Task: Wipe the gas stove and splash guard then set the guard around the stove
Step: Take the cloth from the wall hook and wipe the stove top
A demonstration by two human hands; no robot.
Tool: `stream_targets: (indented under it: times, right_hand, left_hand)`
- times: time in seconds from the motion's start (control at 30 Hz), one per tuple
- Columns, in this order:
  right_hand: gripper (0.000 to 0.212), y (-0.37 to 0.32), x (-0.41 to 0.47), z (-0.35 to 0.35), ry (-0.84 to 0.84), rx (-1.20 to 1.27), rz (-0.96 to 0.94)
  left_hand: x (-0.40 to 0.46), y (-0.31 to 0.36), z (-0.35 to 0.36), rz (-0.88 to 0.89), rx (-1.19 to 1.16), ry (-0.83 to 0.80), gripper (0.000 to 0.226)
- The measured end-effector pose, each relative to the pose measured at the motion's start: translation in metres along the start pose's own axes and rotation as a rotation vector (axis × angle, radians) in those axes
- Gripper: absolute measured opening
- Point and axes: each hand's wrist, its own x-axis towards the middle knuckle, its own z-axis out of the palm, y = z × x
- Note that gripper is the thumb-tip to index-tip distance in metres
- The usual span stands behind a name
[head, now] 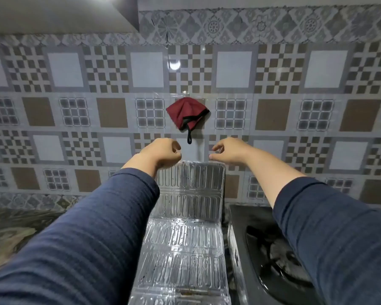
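Observation:
A ribbed silver foil splash guard (189, 208) stands bent on the counter, its upper panel leaning against the tiled wall and its lower panels running toward me. My left hand (161, 154) pinches its top left corner. My right hand (227, 151) pinches its top right corner. The black gas stove (257, 236) sits just right of the guard, partly hidden under my right sleeve. A dark red cloth (187, 114) with black trim hangs on a wall hook above both hands.
The patterned tile wall (110, 111) fills the back. A marbled brown and grey countertop (13, 234) stretches left of the guard. A grey hood or cabinet (75, 16) overhangs at the upper left.

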Motion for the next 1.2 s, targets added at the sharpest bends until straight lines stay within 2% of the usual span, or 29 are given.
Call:
stream_targets:
  times: [0.1, 0.3, 0.43, 0.67, 0.8, 0.93, 1.0, 1.2]
  right_hand:
    - [0.049, 0.001, 0.029, -0.002, 0.056, 0.06, 0.004]
    - [0.044, -0.006, 0.104, -0.012, 0.338, 0.152, -0.083]
    - [0.041, -0.014, 0.143, -0.014, 0.44, 0.271, -0.136]
    - [0.027, -0.022, 0.199, 0.01, 0.559, 0.371, -0.139]
    - [0.021, -0.025, 0.212, 0.017, 0.673, 0.41, -0.07]
    - [0.016, -0.033, 0.204, 0.001, 0.784, 0.333, -0.051]
    - [0.02, -0.034, 0.193, -0.011, 0.773, 0.41, -0.105]
    - [0.028, -0.018, 0.117, -0.03, 0.5, 0.533, -0.122]
  left_hand:
    - [0.023, -0.006, -0.004, -0.052, -0.046, 0.067, 0.042]
    - [0.093, -0.024, -0.005, -0.051, -0.111, 0.24, 0.054]
    - [0.135, -0.032, 0.001, -0.027, -0.173, 0.324, 0.051]
    - [0.18, -0.045, 0.02, -0.029, -0.207, 0.364, 0.041]
    - [0.184, -0.044, 0.023, 0.009, -0.255, 0.485, 0.038]
    - [0.175, -0.035, 0.009, 0.043, -0.334, 0.599, 0.036]
    - [0.164, -0.028, -0.002, 0.053, -0.35, 0.643, 0.035]
    - [0.105, 0.001, -0.007, 0.113, -0.365, 0.574, 0.04]
